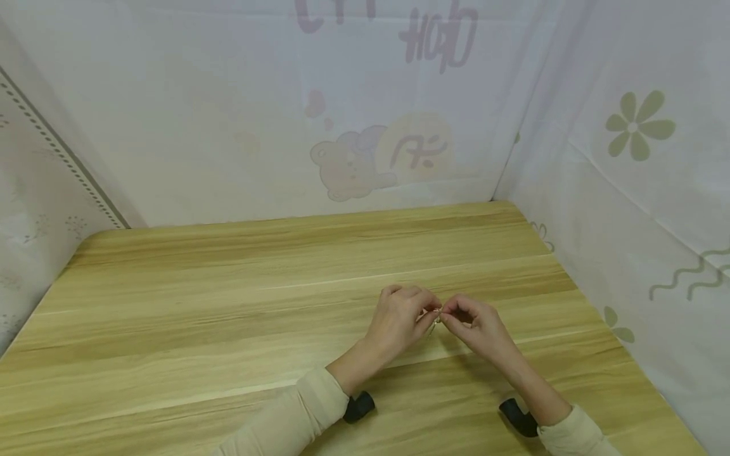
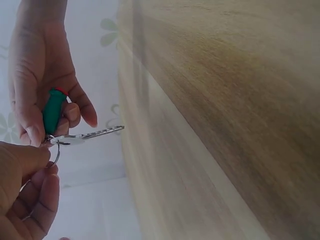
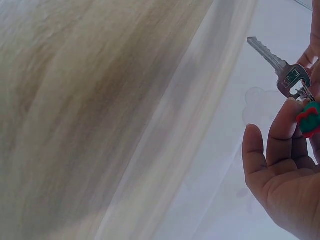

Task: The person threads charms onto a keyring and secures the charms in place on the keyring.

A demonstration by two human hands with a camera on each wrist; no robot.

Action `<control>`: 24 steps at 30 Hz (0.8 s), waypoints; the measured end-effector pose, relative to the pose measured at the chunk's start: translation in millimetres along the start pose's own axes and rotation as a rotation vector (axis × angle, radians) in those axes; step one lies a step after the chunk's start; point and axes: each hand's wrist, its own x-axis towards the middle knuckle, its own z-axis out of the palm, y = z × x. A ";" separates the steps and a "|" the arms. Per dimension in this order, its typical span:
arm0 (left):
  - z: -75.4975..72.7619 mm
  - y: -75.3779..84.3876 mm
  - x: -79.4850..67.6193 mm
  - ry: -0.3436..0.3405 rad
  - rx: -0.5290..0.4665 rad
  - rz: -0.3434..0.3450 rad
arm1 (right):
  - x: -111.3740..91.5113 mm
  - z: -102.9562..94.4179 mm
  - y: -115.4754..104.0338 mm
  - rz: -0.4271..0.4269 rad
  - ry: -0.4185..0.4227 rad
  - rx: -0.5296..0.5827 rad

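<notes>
Both hands meet over the right half of the wooden table (image 1: 228, 304). In the left wrist view, my left hand (image 2: 22, 187) pinches a thin metal key ring (image 2: 57, 156) between thumb and finger. A silver key (image 2: 102, 132) hangs from that ring, its blade pointing away from the hands. My right hand (image 1: 479, 329) grips a green keychain charm (image 2: 53, 112) with a red end, close beside the ring. The right wrist view shows the key (image 3: 268, 55) and the charm (image 3: 309, 120) at the fingertips. Fingers hide part of the ring.
A black curved piece (image 1: 359, 407) shows by the left wrist, and another black curved piece (image 1: 519, 418) by the right wrist. Pale printed cloth (image 1: 228, 114) hangs behind the table and along its sides.
</notes>
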 end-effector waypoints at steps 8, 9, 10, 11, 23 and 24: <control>-1.5 0.1 0.3 0.027 -0.026 -0.008 | -0.5 -0.4 -3.0 0.019 -0.005 0.002; -1.4 -0.3 0.7 0.036 -0.041 -0.013 | -0.4 -0.5 -3.5 0.027 -0.006 0.002; -1.2 -0.9 0.9 0.046 -0.060 -0.018 | -0.3 -0.5 -3.8 0.035 -0.008 0.005; -1.0 -1.3 1.1 0.055 -0.084 -0.023 | -0.3 -0.6 -4.0 0.044 -0.012 0.010; -3.6 0.3 -0.6 -0.025 -0.012 -0.042 | 0.1 0.9 -1.2 -0.003 -0.019 -0.011; -3.9 0.5 -0.9 -0.024 -0.002 -0.035 | 0.1 1.1 -1.2 -0.006 -0.023 -0.011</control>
